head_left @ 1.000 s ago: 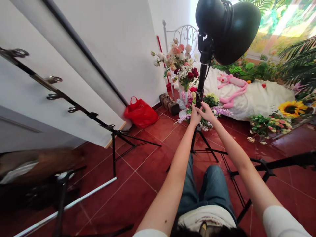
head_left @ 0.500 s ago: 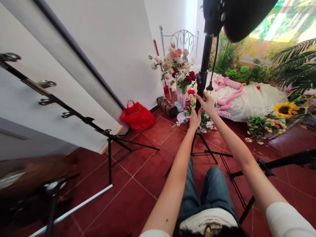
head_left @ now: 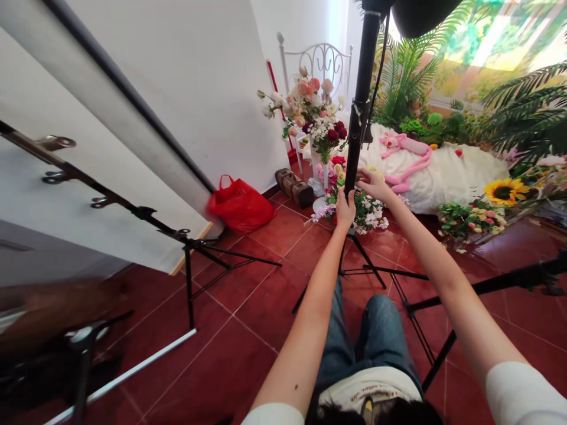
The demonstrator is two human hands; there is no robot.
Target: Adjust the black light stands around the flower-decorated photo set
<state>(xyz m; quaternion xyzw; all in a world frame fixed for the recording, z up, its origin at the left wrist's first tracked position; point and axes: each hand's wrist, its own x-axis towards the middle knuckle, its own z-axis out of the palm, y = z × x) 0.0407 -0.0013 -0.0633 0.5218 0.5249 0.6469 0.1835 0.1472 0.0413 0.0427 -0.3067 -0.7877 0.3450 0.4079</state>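
Note:
A black light stand (head_left: pixel 355 141) rises in front of me, with a dark lamp head (head_left: pixel 423 18) at its top, partly out of view. My left hand (head_left: pixel 345 208) is closed round the lower part of its pole. My right hand (head_left: pixel 374 184) is just to the right of the pole, its fingers loosely apart and pointing at it; whether the fingertips touch the pole I cannot tell. Higher up the pole sits a black clamp collar (head_left: pixel 359 112). A cable (head_left: pixel 379 77) hangs beside the pole, its plug partly behind it. The stand's legs (head_left: pixel 367 260) spread over the floor.
Behind the stand are a vase of flowers (head_left: pixel 316 112), a white metal chair (head_left: pixel 325 56) and a pink plush toy (head_left: pixel 405 144) on white cloth (head_left: pixel 452 177). At left are a red bag (head_left: pixel 241 203) and a backdrop stand (head_left: pixel 188 245). Another tripod (head_left: pixel 509 283) stands at right.
The lamp head, clamp collar and cable have moved up relative to my hands. My right hand has come off the pole, while my left hand still grips it. The view has shifted slightly.

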